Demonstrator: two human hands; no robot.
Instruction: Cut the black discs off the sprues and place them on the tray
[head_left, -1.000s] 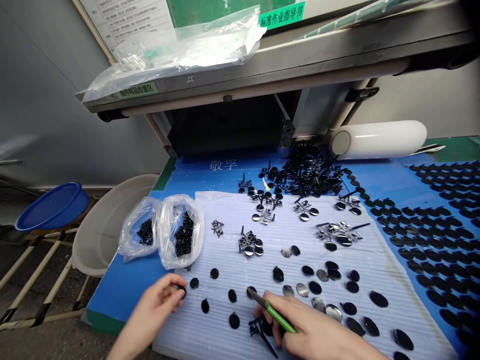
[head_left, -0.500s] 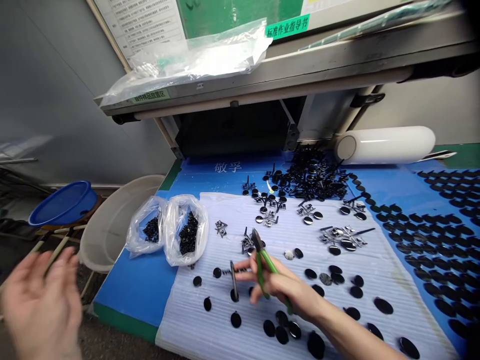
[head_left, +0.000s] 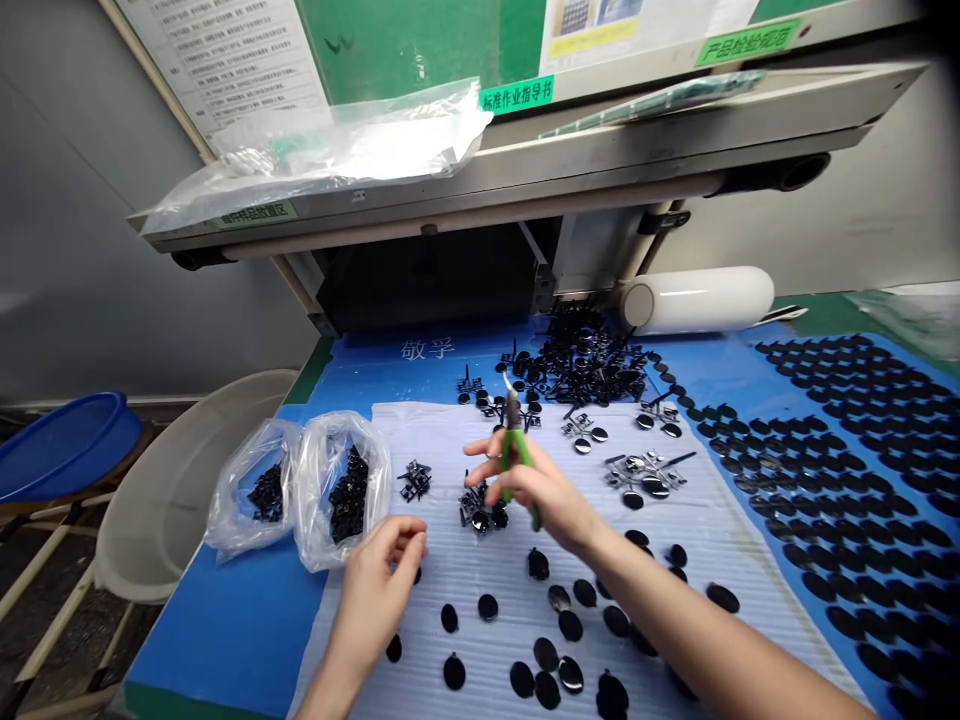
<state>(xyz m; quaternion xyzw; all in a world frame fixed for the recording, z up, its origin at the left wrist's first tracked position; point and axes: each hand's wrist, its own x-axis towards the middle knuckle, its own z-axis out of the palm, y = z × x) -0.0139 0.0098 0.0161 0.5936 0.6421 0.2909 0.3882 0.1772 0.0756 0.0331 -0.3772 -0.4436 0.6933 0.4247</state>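
My right hand (head_left: 536,485) is wrapped round green-handled cutters (head_left: 516,450), their jaws pointing away from me, above a small cluster of black parts (head_left: 480,508). Low over the left part of the white foam sheet (head_left: 420,425) is my left hand (head_left: 386,570), its fingers curled together; whether a small piece sits between the fingertips is hidden. Close beyond it lies a pile of small black pieces (head_left: 415,480). Loose black oval discs (head_left: 454,671) are scattered across the sheet near both hands.
Two clear bags (head_left: 311,540) of small black pieces stand left. Beyond the sheet is a heap of black parts (head_left: 592,355) beside a white roll (head_left: 705,300). Rows of black discs (head_left: 832,450) cover the right side. A metal shelf (head_left: 525,190) spans above; tubs (head_left: 180,480) sit left.
My left hand has come from the far left to over the sheet, its fingers now closed. The dark stick-like piece by my right hand no longer shows there. The pile beside the bags looks larger.
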